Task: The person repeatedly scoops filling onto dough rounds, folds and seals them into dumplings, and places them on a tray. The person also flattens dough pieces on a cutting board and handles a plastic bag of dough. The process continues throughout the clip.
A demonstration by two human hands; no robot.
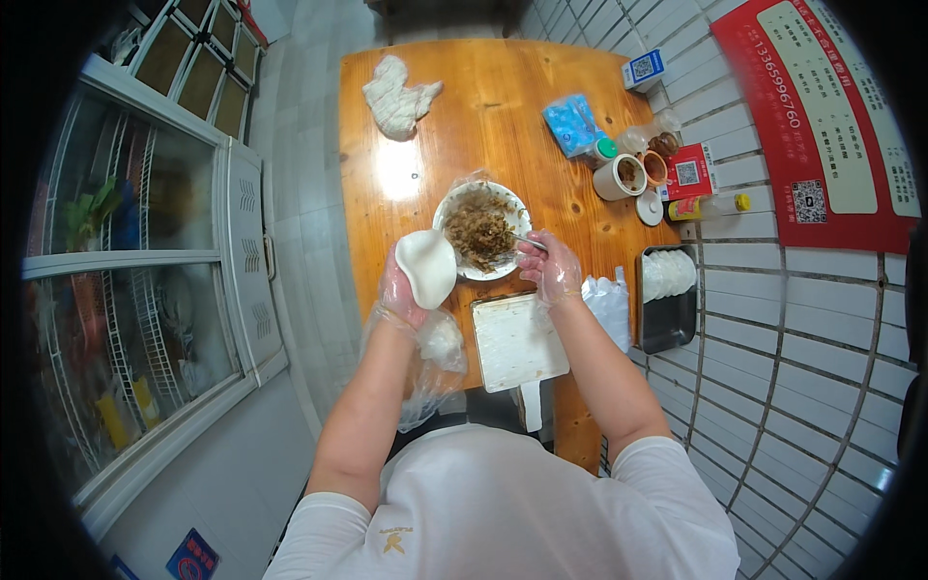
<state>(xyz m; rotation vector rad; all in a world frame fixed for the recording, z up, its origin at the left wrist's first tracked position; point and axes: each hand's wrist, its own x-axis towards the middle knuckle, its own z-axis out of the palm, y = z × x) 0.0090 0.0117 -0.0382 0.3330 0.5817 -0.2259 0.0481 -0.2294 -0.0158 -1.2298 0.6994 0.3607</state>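
Observation:
My left hand (398, 293), in a clear plastic glove, holds a round white dough wrapper (426, 268) at the left edge of the bowl. My right hand (551, 267), gloved too, is closed around a slim metal utensil (530, 242) whose working end is sunk in the filling, so its kind is hidden. Brown minced filling (478, 229) fills much of the white bowl (442, 206), which has clear plastic film at its far rim. Below the bowl lies a white board with a handle (520, 343). A clear plastic bag with something white (441, 343) rests under my left wrist.
A dark tray (667, 327) with several white dough pieces (668, 274) lies by the tiled wall. Jars (619, 180), a bottle (710, 206) and a blue tissue pack (572, 124) stand far right. A white cloth (397, 97) lies far left. A glass-door cabinet (145, 261) flanks the table.

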